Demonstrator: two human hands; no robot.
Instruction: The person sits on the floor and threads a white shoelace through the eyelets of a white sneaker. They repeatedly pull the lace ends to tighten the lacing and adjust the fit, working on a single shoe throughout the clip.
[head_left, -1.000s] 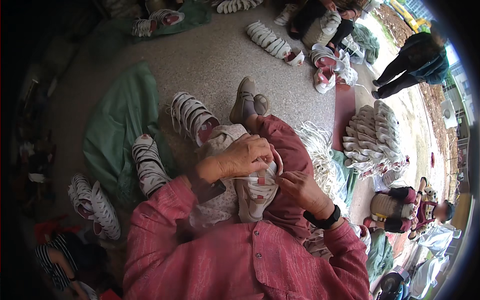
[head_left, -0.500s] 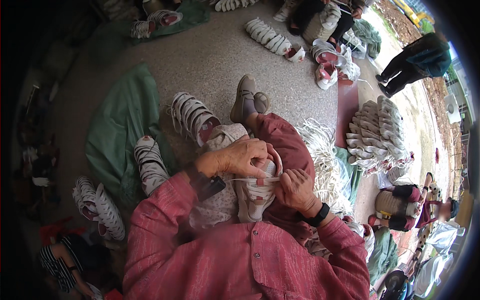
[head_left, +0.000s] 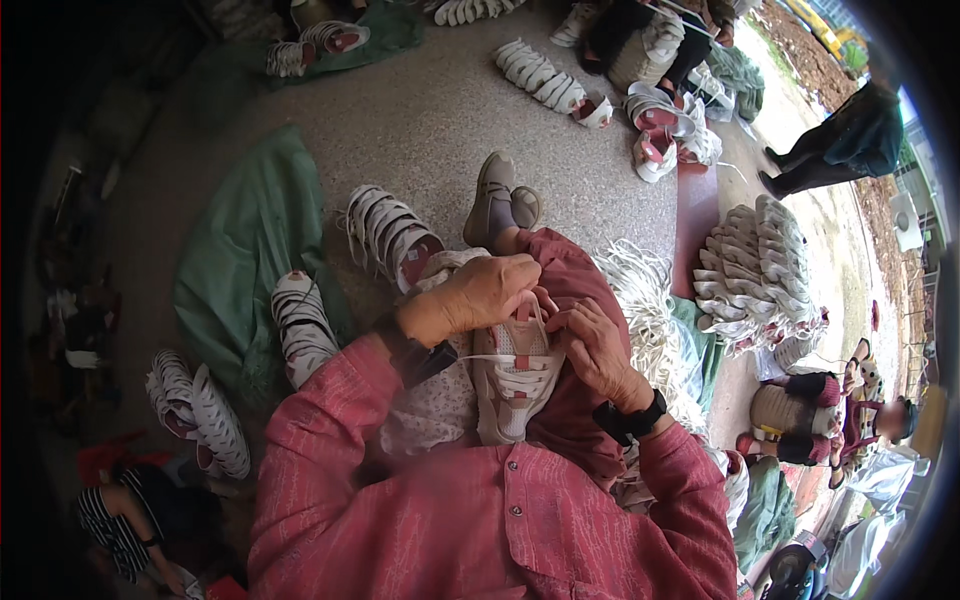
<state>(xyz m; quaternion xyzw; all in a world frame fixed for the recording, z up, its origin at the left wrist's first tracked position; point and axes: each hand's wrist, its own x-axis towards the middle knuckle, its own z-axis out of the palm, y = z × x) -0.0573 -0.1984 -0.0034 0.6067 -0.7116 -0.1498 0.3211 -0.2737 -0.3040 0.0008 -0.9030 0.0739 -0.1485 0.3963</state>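
A speckled grey floor (head_left: 450, 110) fills the upper frame, with a green sack (head_left: 250, 260) at left and rows of white sneakers across the top and right, some cut off by the dark rim. At centre, on the person's lap, a white-and-pink sneaker (head_left: 515, 375) lies partly hidden under both hands. The left hand (head_left: 485, 292) curls over its top, the right hand (head_left: 590, 345) pinches its white lace (head_left: 490, 358), whose far end cannot be made out.

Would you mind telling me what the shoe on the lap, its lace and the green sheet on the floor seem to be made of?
Shoe: white and pink, probably synthetic leather with mesh; smooth matt panels and a dotted vamp suggest it. Lace: flat white woven cord, limp, likely polyester or cotton. Green sheet: seemingly thin woven plastic or fabric; it lies crumpled in soft folds with a faint sheen.
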